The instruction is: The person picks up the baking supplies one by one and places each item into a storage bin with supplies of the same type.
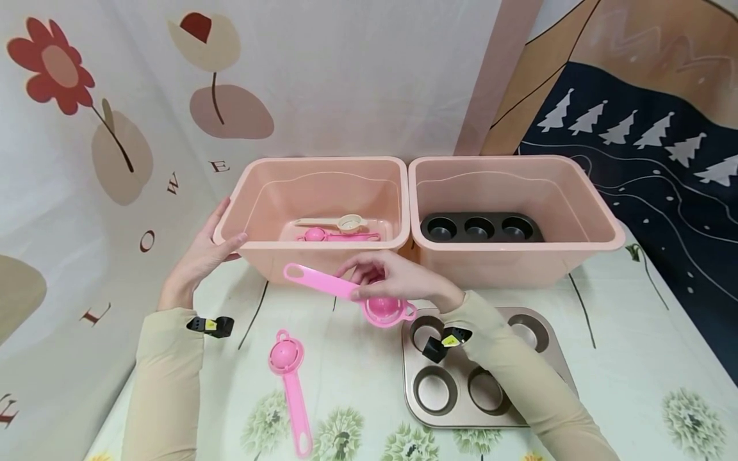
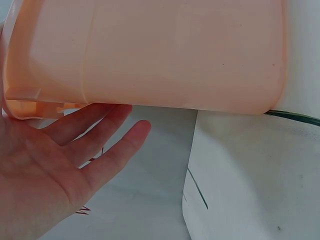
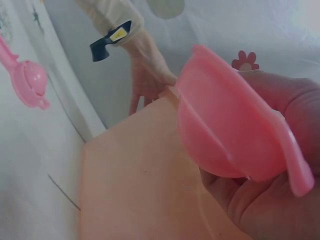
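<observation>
My right hand [image 1: 398, 275] pinches a pink egg separator [image 1: 323, 282] where its long handle meets its round cup. It is held above the table, in front of the left pink bin [image 1: 323, 247]. In the right wrist view the egg separator [image 3: 225, 120] fills much of the middle. My left hand [image 1: 202, 256] holds the left bin's rim at its near left corner, the thumb over the rim and the fingers along the outside. Inside that bin lie a beige egg separator [image 1: 350, 223] and a pink one [image 1: 315, 234]. Another pink egg separator [image 1: 295, 397] rests on the table.
A second pink bin [image 1: 519, 247] stands close against the first, holding a black muffin pan [image 1: 480, 227]. Partly under my right forearm lies a bronze-coloured muffin pan [image 1: 455, 419]. Printed curtains [image 1: 346, 77] hang behind the bins and at the left.
</observation>
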